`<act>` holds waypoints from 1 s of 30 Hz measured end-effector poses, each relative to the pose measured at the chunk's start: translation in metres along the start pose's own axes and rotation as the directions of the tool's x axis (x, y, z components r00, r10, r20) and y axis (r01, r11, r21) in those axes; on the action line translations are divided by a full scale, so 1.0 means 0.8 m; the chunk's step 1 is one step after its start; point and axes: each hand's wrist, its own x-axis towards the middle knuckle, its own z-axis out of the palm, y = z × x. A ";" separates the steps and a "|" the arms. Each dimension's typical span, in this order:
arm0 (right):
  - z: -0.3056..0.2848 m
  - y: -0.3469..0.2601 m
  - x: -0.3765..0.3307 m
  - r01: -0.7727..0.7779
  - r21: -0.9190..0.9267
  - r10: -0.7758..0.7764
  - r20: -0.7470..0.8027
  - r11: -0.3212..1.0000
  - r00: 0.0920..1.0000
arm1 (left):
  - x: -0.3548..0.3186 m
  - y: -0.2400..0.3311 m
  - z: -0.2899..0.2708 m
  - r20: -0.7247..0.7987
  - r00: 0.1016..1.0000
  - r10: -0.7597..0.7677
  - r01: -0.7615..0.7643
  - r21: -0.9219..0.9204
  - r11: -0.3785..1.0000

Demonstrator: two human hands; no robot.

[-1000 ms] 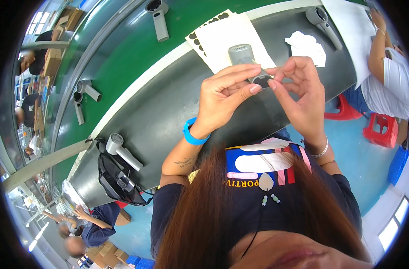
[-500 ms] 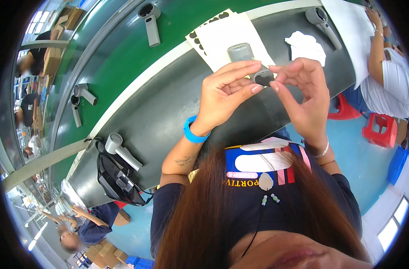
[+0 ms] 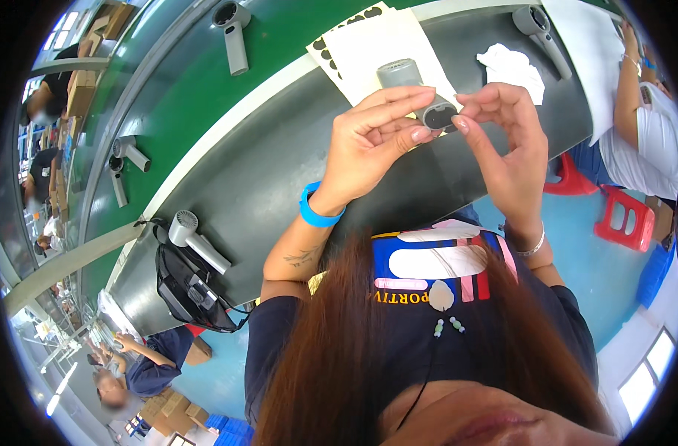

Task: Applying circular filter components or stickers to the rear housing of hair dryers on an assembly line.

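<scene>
A grey handheld fan (image 3: 400,73) is in my left hand (image 3: 380,145), whose fingers and thumb close round its handle. The handle's end face points toward me. On that face lies a dark oval sticker (image 3: 440,116). My right hand (image 3: 506,141) pinches at the right edge of this sticker with thumb and forefinger, the other fingers curled. Underneath the fan, a stack of pale sheets (image 3: 376,48) rests on the table, with black sticker shapes along the left edge of the lower ones.
A crumpled white cloth (image 3: 511,70) and another fan (image 3: 543,41) lie right on the dark table (image 3: 257,193). At left are a fan (image 3: 198,239) and a black bag (image 3: 186,286). More fans (image 3: 235,41) sit on the green conveyor belt (image 3: 183,97). A co-worker (image 3: 643,126) sits at right.
The dark sticker now covers the handle's end more evenly, and my right thumb and forefinger have shifted along its right edge. Both hands have moved slightly upward in the view.
</scene>
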 end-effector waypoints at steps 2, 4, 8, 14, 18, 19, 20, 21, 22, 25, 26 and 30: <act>-0.001 0.003 0.000 0.008 -0.011 -0.008 0.002 1.000 1.000 | 0.001 0.001 0.000 0.009 1.000 0.005 -0.004 -0.008 1.000; -0.001 0.004 0.000 0.017 -0.023 -0.017 0.003 1.000 1.000 | 0.000 0.002 0.001 0.010 1.000 0.001 -0.001 -0.001 1.000; -0.002 -0.002 0.000 -0.001 -0.038 0.000 -0.014 0.999 1.000 | -0.001 0.001 0.000 0.014 1.000 0.004 -0.005 0.032 0.999; -0.008 -0.009 0.002 0.016 -0.160 -0.010 0.038 0.987 0.999 | -0.002 0.004 0.005 -0.003 1.000 -0.015 0.015 0.039 0.999; -0.014 -0.014 -0.001 0.209 -0.264 -0.179 0.133 0.942 0.975 | -0.001 0.000 0.006 -0.019 1.000 -0.010 0.011 0.043 0.999; -0.013 -0.020 -0.004 0.209 -0.259 -0.178 0.139 0.943 0.974 | -0.001 -0.001 0.005 -0.021 1.000 0.008 -0.008 0.040 0.999; -0.012 -0.030 -0.006 0.246 -0.151 -0.234 0.093 0.957 0.968 | -0.001 -0.001 0.004 -0.024 0.999 0.027 -0.026 0.037 0.999; -0.012 -0.036 -0.006 0.286 -0.041 -0.284 0.042 0.957 0.958 | -0.003 -0.001 0.002 -0.033 0.999 0.026 -0.024 0.040 0.999; -0.019 -0.033 -0.002 0.288 -0.128 -0.286 0.036 0.949 0.958 | -0.001 0.000 0.002 -0.018 1.000 0.022 -0.022 0.029 0.999; -0.012 -0.004 0.007 -0.058 0.236 0.054 0.023 0.970 0.998 | 0.000 0.002 0.003 0.000 1.000 0.019 -0.019 0.012 1.000; -0.012 0.003 0.009 -0.087 0.236 0.075 0.058 0.968 0.995 | 0.000 0.001 0.004 0.001 1.000 0.019 -0.019 0.008 1.000; -0.007 0.002 0.006 -0.083 0.234 0.071 0.061 0.969 0.996 | -0.001 0.001 0.004 -0.008 1.000 0.008 -0.008 0.016 1.000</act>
